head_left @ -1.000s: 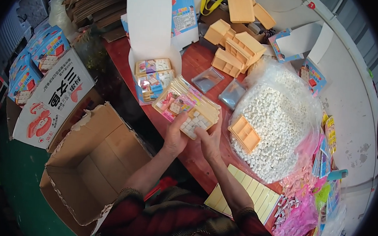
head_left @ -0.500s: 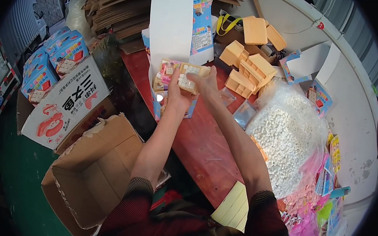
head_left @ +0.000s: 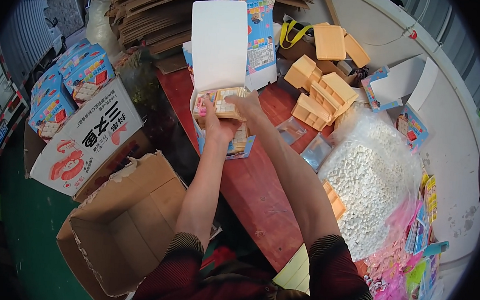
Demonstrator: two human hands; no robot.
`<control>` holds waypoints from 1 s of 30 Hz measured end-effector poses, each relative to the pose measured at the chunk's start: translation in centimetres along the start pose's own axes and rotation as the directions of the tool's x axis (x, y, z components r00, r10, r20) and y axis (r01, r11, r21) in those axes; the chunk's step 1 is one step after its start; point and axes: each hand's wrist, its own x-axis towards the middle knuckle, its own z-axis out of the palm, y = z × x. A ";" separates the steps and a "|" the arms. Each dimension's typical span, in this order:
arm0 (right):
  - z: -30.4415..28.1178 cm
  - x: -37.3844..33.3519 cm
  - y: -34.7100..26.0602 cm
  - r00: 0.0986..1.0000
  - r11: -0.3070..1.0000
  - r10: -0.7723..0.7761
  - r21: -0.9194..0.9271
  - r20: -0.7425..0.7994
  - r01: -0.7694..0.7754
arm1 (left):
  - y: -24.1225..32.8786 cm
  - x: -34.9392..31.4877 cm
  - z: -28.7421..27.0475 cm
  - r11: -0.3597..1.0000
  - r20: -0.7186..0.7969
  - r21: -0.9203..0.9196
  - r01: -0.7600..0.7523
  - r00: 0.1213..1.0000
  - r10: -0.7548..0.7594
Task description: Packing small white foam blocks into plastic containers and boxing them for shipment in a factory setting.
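Observation:
Both my hands hold a pale-yellow compartmented tray at the mouth of an open blue display box whose tall white lid stands raised behind it. White cubes and pink-printed packets fill the tray. My left hand grips its near left side, fingers on the rim. At the right end, my right hand is closed round the edge, with some fingers hidden. More filled trays lie lower in the box, partly covered by my hands.
Empty orange-yellow trays lie loosely piled on the red table. A clear bag of white cubes is at the right, with pink packets nearer. An open carton and a carton of blue boxes stand at left.
The tray has come down and slightly left, into the mouth of the display box, with both hands still on it. The whole view has shifted a little.

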 end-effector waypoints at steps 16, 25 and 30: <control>-0.6 2.4 0.4 0.991 0.985 -0.062 -0.154 0.118 0.080 | -2.8 -4.6 -6.1 -0.902 0.728 0.409 -0.139 0.646 0.230; 0.0 2.3 4.4 0.799 0.355 -0.585 -0.842 0.139 0.406 | -3.2 -4.7 -5.4 -0.883 0.695 0.435 -0.176 0.689 0.205; 2.3 -4.0 -1.0 0.731 -0.001 -0.650 -0.962 0.210 0.275 | -2.2 -5.0 -5.6 -0.881 0.659 0.458 -0.120 0.711 0.246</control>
